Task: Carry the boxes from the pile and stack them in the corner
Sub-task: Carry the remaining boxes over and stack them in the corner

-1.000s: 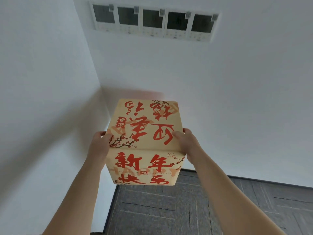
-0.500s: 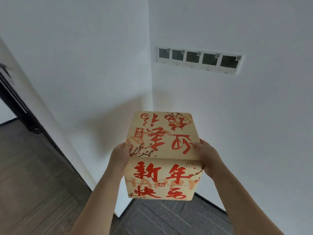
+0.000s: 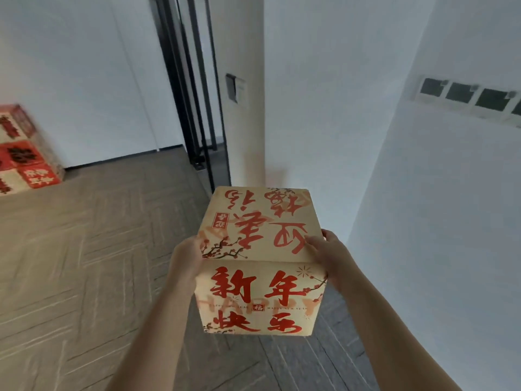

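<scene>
I hold a tan cardboard box (image 3: 259, 249) with red calligraphy in front of me, above the floor. My left hand (image 3: 186, 261) grips its left side, thumb over the top edge. My right hand (image 3: 329, 255) grips the right side, thumb lying on the top face. Far left against the wall stands a blurred pile of red and cream boxes (image 3: 25, 153). The corner between the white walls (image 3: 366, 170) is on the right, just beyond the box.
A black-framed glass door (image 3: 194, 88) stands ahead, beside a white pillar with a dark wall panel (image 3: 231, 87). A row of wall switches (image 3: 468, 95) sits on the right wall. Grey-brown carpet tiles (image 3: 84, 263) cover the floor.
The view has swung left from the corner and ceiling: the door, open floor and box pile have come into sight. The box stays held between both hands the same way.
</scene>
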{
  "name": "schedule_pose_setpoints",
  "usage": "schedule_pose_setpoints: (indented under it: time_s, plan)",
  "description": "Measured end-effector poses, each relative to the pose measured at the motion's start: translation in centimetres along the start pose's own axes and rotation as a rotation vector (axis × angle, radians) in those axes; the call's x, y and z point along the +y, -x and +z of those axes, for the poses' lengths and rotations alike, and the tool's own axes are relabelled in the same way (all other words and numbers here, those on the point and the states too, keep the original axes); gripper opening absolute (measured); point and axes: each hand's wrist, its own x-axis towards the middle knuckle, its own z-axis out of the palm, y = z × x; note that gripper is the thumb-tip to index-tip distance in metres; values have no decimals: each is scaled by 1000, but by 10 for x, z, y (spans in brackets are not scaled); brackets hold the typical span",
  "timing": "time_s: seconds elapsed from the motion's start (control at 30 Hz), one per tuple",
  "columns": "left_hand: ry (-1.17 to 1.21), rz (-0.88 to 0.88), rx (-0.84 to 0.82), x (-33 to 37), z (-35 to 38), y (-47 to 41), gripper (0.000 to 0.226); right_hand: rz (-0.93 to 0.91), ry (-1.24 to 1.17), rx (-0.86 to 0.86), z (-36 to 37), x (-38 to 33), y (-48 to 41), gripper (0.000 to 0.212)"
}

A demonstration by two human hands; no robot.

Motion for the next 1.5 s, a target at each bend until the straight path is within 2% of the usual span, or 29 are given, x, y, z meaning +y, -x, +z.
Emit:
schedule_pose_setpoints:
  time_s: [0.1,0.23,0.4,0.63,0.87,1.03,1.27,1.5]
  plan:
    - [38,-85,108,-14,-83,-6,34,-27,26,-103,81,-5,11,46]
    - [123,-101,273,-31,-207,-19,37,-82,131,-204,214,-10,31,45]
    - [209,-111,447,-45,-375,-22,33,-141,170,-403,383,-14,71,32]
    - [290,-112,610,-61,-559,-18,27,-167,202,-577,575,-27,115,41]
    - [464,-49,684,-82,-666,-41,18,-173,248,-718,720,-29,113,54]
    - [477,-52,699,-77,-721,-107,20,-169,237,-780,811,-39,72,41]
    - [510,-46,723,-14,-799,-237,27,-161,145,-821,950,-89,-9,27]
    - [506,6,773,40,-884,-335,32,-175,169,-868,1075,-147,-60,31]
